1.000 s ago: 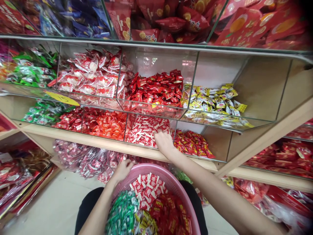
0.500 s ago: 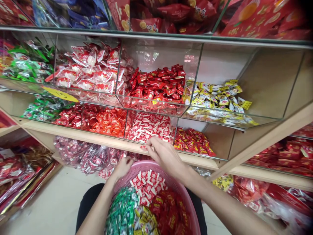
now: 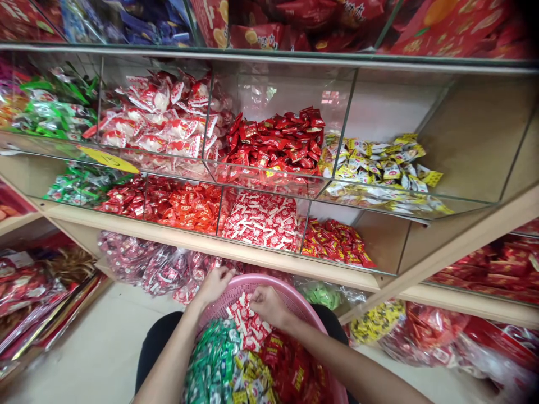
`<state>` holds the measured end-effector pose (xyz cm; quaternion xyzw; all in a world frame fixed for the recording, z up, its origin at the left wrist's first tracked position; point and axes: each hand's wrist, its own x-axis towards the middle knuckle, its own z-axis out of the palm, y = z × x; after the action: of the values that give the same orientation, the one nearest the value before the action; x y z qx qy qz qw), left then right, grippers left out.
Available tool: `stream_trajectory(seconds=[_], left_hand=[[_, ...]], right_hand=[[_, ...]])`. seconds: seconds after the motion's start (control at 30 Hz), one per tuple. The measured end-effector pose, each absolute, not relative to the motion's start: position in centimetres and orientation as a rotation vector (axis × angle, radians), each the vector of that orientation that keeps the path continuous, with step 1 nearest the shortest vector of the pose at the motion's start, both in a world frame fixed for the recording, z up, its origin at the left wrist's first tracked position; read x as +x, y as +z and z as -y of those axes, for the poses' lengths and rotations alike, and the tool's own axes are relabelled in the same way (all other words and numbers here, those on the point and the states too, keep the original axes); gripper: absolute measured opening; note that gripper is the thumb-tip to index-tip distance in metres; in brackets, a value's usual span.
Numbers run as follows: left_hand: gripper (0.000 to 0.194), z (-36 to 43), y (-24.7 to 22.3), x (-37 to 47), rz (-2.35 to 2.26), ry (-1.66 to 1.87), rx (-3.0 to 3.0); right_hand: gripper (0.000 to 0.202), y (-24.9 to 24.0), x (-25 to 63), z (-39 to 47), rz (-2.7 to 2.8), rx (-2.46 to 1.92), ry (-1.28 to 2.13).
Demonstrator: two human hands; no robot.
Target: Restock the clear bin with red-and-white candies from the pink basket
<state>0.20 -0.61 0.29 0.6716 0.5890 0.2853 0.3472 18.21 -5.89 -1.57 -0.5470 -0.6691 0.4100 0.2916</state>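
A pink plastic basket (image 3: pixel 290 289) stands between my knees, with my left hand (image 3: pixel 215 285) closed on its far left rim. Inside it, my right hand (image 3: pixel 268 304) is over the red-and-white wrapped candies (image 3: pixel 248 325), its fingers curled downward. Whether a candy is in those fingers is hidden. Green-wrapped candies (image 3: pixel 213 359) fill the basket's left side, yellow-and-white ones (image 3: pixel 252 376) lie in the near middle, and dark red packets (image 3: pixel 295 370) are on the right. In front, a lower shelf compartment holds more red-and-white candies (image 3: pixel 263 221).
A wooden shelf edge (image 3: pixel 177 238) runs just beyond the basket. Glass-fronted compartments above hold red packets (image 3: pixel 278 140), yellow-and-white candies (image 3: pixel 387 163) and green candies (image 3: pixel 54 106). Bagged candies (image 3: pixel 164 272) lie under the shelf, and a yellow price tag (image 3: pixel 109 160) marks the glass.
My right hand has moved from the shelf edge down and back into the basket, onto the red-and-white candies. My left hand stays at the rim. The view has shifted slightly.
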Motion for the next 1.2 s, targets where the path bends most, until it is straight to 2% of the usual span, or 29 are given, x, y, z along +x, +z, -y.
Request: stream_trajectory(seconds=[0.2, 0.57, 0.7, 0.9, 1.07, 1.2], left_hand=[[0.042, 0.7, 0.4, 0.3, -1.527, 0.731, 1.748], [0.040, 0.6, 0.4, 0.1, -1.516, 0.721, 1.744], [0.039, 0.5, 0.2, 0.0, -1.492, 0.721, 1.776], [0.038, 0.3, 0.1, 0.0, -1.499, 0.686, 1.815], [0.039, 0.2, -0.2, -0.2, -1.507, 0.706, 1.812], [0.040, 0.2, -0.1, -0.2, -1.505, 0.690, 1.814]], right_hand=[[0.011, -1.6, 17.5, 6.1, 1.857, -1.561, 1.035], [0.015, 0.9, 17.9, 7.3, 2.119, -1.768, 0.702], [0.010, 4.4, 18.1, 7.6, 2.289, -1.709, 0.547], [0.019, 13.5, 19.0, 5.3, 2.245, -1.419, 0.257], [0.020, 17.0, 20.6, 1.1, 2.219, -1.836, -0.134], [0.018, 16.5, 20.8, -0.6, 2.297, -2.124, -0.140]])
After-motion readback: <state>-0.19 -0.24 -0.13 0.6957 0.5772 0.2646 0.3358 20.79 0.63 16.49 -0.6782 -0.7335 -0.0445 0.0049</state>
